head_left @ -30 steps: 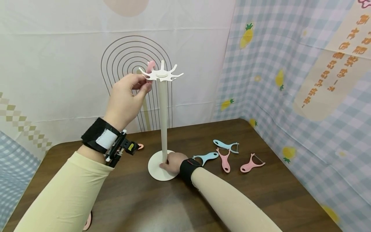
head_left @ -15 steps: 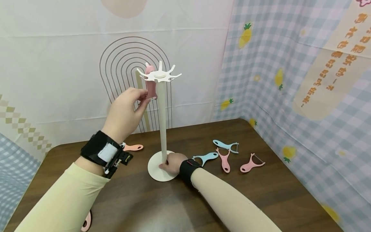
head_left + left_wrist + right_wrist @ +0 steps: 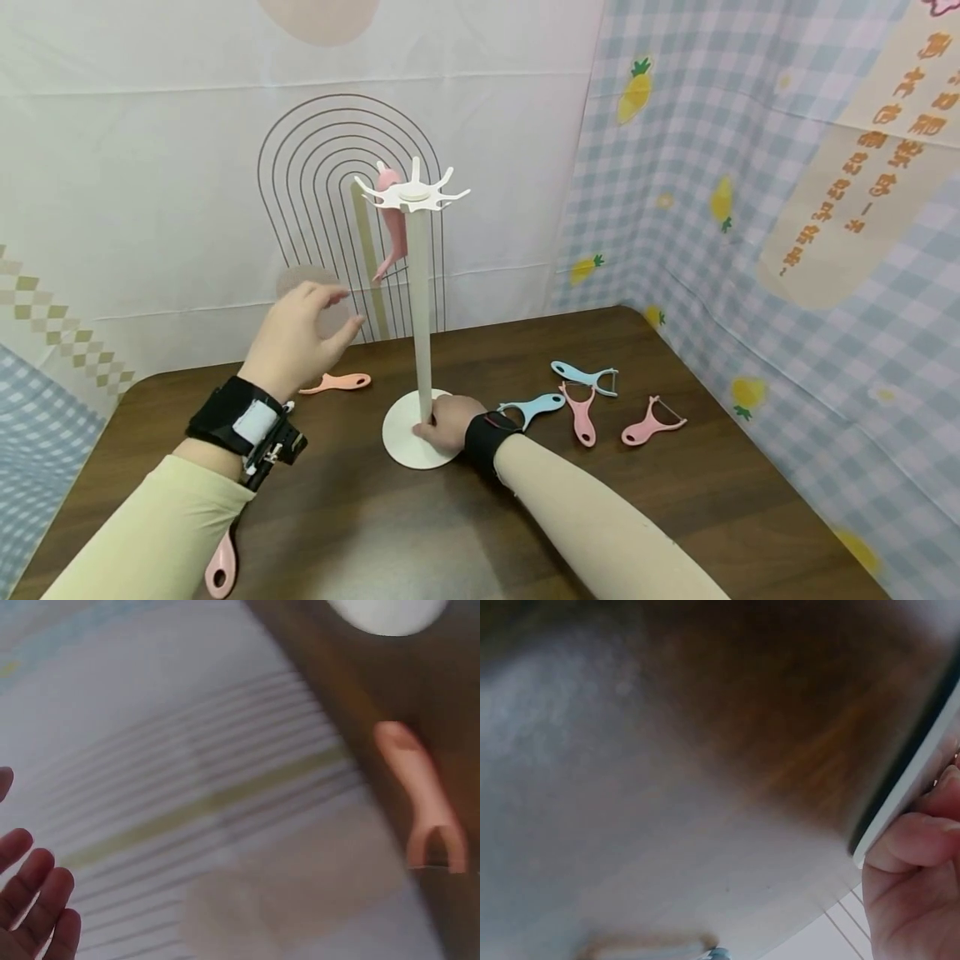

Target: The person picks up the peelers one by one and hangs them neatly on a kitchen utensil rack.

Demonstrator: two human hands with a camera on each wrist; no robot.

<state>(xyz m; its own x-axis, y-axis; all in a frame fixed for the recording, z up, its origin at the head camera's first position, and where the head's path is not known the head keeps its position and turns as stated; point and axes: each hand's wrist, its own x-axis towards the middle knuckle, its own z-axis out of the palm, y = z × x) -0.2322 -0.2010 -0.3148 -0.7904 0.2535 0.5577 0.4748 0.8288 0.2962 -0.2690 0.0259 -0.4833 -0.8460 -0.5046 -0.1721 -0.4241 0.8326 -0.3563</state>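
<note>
A white stand with a round base and a ring of upturned hooks stands on the table. One pink peeler hangs from a hook at its rear left, blade end down. My left hand is in the air left of the pole, fingers apart from the thumb, holding nothing; its fingertips also show in the left wrist view. With my right hand I grip the stand low down, thumb on the base beside the pole. In the right wrist view, curled fingers lie at the base's edge.
Right of the stand lie two blue peelers and two pink peelers. An orange peeler lies behind my left wrist. Another pink handle shows beside my left sleeve. Printed cloth hangs behind the table.
My left hand has let go of the pink peeler, now hanging on the hook, and has moved down and left. My right hand has stayed at the base.
</note>
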